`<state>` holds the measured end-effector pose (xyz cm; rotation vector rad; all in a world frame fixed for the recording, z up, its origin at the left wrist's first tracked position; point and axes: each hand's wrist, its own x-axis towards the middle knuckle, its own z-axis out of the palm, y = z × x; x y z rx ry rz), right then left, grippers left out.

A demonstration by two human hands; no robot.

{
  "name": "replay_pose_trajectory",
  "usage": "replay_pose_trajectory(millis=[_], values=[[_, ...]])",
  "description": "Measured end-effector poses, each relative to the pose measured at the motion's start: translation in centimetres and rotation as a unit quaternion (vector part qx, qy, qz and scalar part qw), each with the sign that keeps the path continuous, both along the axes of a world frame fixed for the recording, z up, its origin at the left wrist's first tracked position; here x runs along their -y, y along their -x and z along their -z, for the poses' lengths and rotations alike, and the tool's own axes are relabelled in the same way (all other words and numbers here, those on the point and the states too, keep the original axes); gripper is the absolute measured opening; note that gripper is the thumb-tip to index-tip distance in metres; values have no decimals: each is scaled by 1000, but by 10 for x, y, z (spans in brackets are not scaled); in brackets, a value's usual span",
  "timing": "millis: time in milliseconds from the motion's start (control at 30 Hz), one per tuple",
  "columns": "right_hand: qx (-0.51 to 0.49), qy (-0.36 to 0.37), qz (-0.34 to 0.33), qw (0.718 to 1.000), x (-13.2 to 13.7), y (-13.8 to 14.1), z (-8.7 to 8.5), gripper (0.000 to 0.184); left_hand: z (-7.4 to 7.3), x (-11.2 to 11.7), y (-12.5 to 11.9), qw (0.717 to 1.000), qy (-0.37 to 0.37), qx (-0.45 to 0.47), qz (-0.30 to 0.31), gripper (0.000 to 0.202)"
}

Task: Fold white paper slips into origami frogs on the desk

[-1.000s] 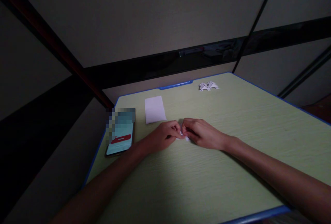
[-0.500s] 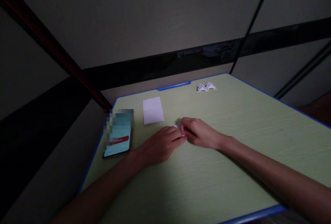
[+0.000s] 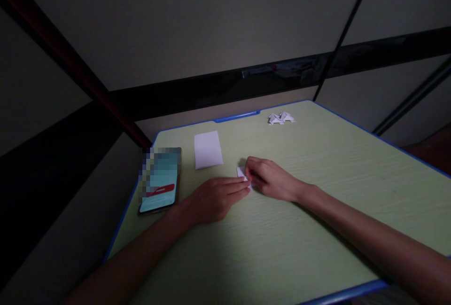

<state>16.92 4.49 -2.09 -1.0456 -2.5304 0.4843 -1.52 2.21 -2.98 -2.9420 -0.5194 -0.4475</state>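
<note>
A small piece of folded white paper [image 3: 241,172] lies on the table between my hands, mostly covered by fingers. My left hand [image 3: 216,198] rests flat beside it, fingers stretched out and their tips on the paper's near edge. My right hand [image 3: 269,178] is closed, with thumb and curled fingers pinching the paper's right part. How the paper is folded under the fingers is hidden.
The pale green table [image 3: 338,164] has a blue rim. A white paper sheet [image 3: 208,150] lies behind my left hand, and a phone [image 3: 160,183] with a lit screen is left of it. Folded white paper figures [image 3: 281,118] stand near the back edge.
My left fingers have straightened and shifted slightly, so more of the small paper's left part shows. My right hand keeps its pinch at nearly the same spot.
</note>
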Motion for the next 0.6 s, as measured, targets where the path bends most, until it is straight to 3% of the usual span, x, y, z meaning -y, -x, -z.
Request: replay_pose_trajectory(millis=[367,600], values=[[-19,16,5,1000,-1,1,2,13,-3,3,-4,999,15,-36,-16,33],[-75,67,28,995,-3,0,-1,12,-15,10,-9,992,95,-49,-70,35]])
